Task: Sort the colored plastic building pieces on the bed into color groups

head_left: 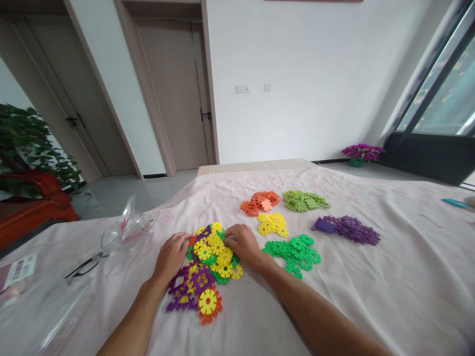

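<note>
A mixed pile of flat plastic interlocking pieces (215,244) lies between my hands, with yellow and green notched discs, purple squares and some orange pieces. My left hand (172,256) rests at the pile's left side, fingers together, tips at an orange piece (193,240). On the pile's right side, my right hand (243,243) has its fingers curled in over yellow and green discs; what lies under the fingertips is hidden. At the near end, a yellow disc (208,301) lies on an orange toothed piece (205,318), beside purple pieces (181,301).
Colour-sorted heaps lie right of the pile: orange (256,203), light green (305,201), yellow (272,224), purple (347,229) and green (295,252). Glasses (87,264), a clear plastic bag (128,227) and clear packaging (40,316) are at left on the pale cloth (252,321).
</note>
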Tool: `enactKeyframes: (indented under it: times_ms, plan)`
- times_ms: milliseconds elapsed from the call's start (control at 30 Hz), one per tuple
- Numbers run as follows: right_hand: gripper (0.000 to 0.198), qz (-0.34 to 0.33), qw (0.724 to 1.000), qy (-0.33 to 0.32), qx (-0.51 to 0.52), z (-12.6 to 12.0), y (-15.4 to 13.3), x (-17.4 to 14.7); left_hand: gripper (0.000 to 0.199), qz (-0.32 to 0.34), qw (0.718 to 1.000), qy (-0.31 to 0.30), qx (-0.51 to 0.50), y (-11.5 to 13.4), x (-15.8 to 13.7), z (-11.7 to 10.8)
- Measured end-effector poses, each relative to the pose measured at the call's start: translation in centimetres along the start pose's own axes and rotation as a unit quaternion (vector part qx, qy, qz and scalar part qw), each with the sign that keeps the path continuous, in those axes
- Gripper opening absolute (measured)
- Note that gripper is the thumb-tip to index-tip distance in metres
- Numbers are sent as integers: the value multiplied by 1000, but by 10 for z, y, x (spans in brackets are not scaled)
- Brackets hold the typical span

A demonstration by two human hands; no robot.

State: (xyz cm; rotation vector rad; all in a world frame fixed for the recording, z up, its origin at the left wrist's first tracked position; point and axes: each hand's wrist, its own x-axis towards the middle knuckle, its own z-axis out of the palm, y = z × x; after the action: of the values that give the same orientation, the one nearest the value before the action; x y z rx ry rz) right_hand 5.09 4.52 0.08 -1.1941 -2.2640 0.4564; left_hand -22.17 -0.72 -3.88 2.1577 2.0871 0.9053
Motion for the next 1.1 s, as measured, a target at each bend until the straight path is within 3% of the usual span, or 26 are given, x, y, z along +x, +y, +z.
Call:
enactKeyframes:
  times_ms: [333,467,567,633,867,1000,1100]
  plan:
    - [18,100,990,-42,90,10,0,1,36,-8,1000,-14,21,5,0,-1]
    - [18,103,990,17,95,2,2,3,37,-7,1000,-15,18,3,-1,-1]
    - [17,88,991,32,91,-19,11,8,37,-5,1000,-17,9,1,-1,-1]
    - [15,80,993,0,92,-39,21,10,38,-5,1000,-18,1,0,-1,-1]
    - [12,87,969,-202,112,-106,64,-1,39,-4,1000,-16,-10,-5,0,2]
    - [12,115,950,-281,75,-121,77,-7,38,-6,1000,-17,-11,-8,0,3]
    - [11,134,943,-301,50,-121,80,-8,38,-7,1000,-15,-10,-9,0,4]
